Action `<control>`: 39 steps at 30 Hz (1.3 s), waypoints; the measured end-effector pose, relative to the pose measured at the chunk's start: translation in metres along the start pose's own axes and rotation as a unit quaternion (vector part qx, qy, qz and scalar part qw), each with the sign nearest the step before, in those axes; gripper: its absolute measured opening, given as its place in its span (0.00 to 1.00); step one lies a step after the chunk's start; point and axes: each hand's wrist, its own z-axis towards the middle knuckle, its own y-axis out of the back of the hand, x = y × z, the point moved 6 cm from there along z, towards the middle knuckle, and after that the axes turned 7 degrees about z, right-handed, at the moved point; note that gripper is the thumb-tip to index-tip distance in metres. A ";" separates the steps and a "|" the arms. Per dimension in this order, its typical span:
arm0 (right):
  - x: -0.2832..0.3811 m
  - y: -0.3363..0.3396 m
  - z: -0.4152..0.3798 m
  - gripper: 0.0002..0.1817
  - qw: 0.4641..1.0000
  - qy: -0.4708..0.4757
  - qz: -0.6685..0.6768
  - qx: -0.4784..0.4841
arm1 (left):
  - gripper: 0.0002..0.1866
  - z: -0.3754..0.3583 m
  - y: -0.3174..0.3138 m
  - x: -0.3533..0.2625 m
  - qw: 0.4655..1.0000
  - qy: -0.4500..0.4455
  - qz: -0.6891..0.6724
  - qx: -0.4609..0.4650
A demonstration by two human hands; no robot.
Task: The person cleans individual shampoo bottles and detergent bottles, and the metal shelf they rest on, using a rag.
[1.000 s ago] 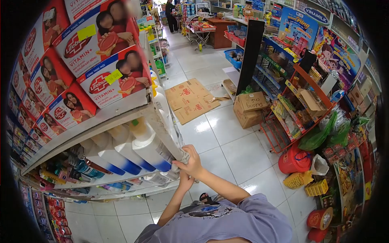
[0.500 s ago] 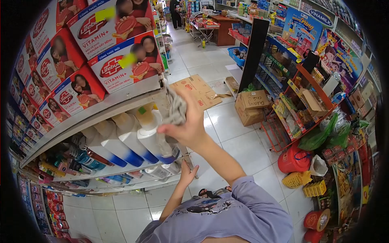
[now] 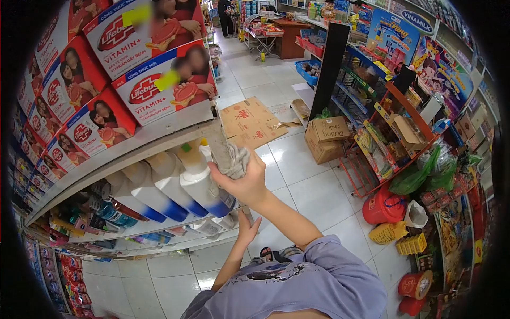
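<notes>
A crumpled grey cloth is gripped in my right hand. The hand presses it to the end post of the shelf unit, beside a row of white-and-blue bottles. Lower down, my left hand is open, its thumb apart from the fingers, at the end of a lower shelf. Nothing shows in it. Above the bottles, red-and-white Lifebuoy boxes are stacked on the top shelf.
Flattened cardboard lies on the tiled floor ahead. To the right are cardboard boxes, an orange-red wire rack, a red bucket and yellow baskets. A person in dark clothing stands far down the aisle.
My right hand has moved down along the shelf's end post with the grey cloth. My left hand has stayed at nearly the same place.
</notes>
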 end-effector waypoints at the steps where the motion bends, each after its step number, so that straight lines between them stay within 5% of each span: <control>1: -0.006 0.001 -0.007 0.20 1.000 0.003 -0.001 -0.004 | 0.31 0.000 -0.001 0.001 1.000 0.010 -0.006 0.006; 13: -0.095 0.021 -0.121 0.15 0.997 -0.038 -0.040 0.051 | 0.31 -0.004 0.005 -0.010 1.000 0.003 -0.024 0.014; 21: -0.067 0.029 -0.079 0.19 0.995 -0.048 0.007 0.086 | 0.28 -0.033 0.023 -0.009 0.996 0.026 0.000 -0.081; 24: -0.021 0.027 -0.022 0.26 0.994 0.074 0.074 0.021 | 0.23 -0.041 0.047 -0.032 0.991 0.030 -0.022 -0.128; 29: 0.027 0.005 0.026 0.26 0.990 0.129 0.049 -0.006 | 0.21 -0.026 0.095 -0.114 0.928 -0.266 0.040 -0.258; 32: 0.005 0.003 0.001 0.26 0.998 0.042 0.034 0.019 | 0.23 -0.014 0.121 -0.157 0.880 -0.361 -0.011 -0.309; 39: -0.056 0.011 -0.074 0.23 0.998 0.016 -0.037 0.055 | 0.32 0.036 0.137 -0.241 0.876 -0.402 0.016 -0.264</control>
